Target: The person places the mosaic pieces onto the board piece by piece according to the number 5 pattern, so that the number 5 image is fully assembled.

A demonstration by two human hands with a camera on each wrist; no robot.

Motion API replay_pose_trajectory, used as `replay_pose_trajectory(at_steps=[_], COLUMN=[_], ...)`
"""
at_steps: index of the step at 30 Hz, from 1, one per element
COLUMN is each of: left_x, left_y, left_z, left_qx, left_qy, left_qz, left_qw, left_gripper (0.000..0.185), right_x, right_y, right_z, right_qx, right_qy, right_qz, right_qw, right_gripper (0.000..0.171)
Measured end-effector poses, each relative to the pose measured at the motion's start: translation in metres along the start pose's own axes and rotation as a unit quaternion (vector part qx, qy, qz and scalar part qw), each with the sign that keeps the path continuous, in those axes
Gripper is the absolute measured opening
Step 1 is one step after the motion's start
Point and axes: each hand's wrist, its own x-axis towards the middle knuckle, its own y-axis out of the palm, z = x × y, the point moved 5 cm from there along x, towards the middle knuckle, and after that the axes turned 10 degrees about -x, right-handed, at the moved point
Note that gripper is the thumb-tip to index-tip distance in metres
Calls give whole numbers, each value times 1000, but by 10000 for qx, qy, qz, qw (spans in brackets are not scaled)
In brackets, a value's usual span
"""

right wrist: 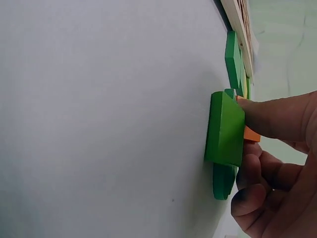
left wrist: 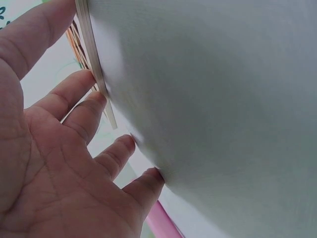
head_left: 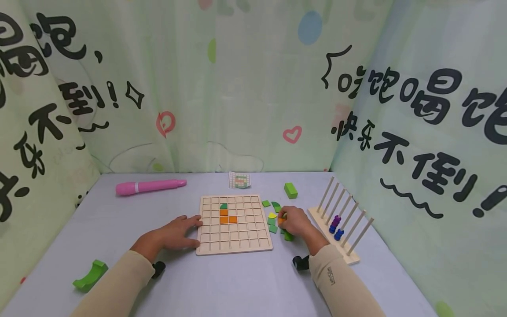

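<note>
The right hand (head_left: 295, 221) pinches a small orange tile (right wrist: 250, 134) by its edges — light, stiff, likely slippery wood — while the left hand (head_left: 178, 233) rests flat-fingered, steadying the grid board (head_left: 233, 224).

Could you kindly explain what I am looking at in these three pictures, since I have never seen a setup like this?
No machine here: a person wears three cameras. The head view looks down at a grey table. The two close-ups come from cameras on the wrists.

The left hand rests open, fingertips against the edge of a wooden grid board holding three orange tiles and one green. The right hand is among loose green tiles beside the board; its wrist view shows fingers pinching an orange piece behind a green tile.

Also there: a pink pen, a pattern card, a green block, a green arch and a peg rack with beads.
</note>
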Motion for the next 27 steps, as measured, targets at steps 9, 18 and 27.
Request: replay_pose_trajectory(at_steps=[9,18,27], left_x=[0,0,1], left_y=[-2,-1,0], left_z=[0,1,1], left_qx=[28,-9,-20], left_qy=[66,45,41], left_qz=[-21,-3,-8], left_qw=[10000,10000,10000], left_gripper=[78,77,77], right_x=[-2,-4,1], right_y=[1,-1,1], right_z=[-1,2,20], right_qx=[287,726,1197], right_qy=[59,-120,-388], right_qz=[22,28,-26], right_qw=[9996,9973,9920], right_gripper=[14,12,10])
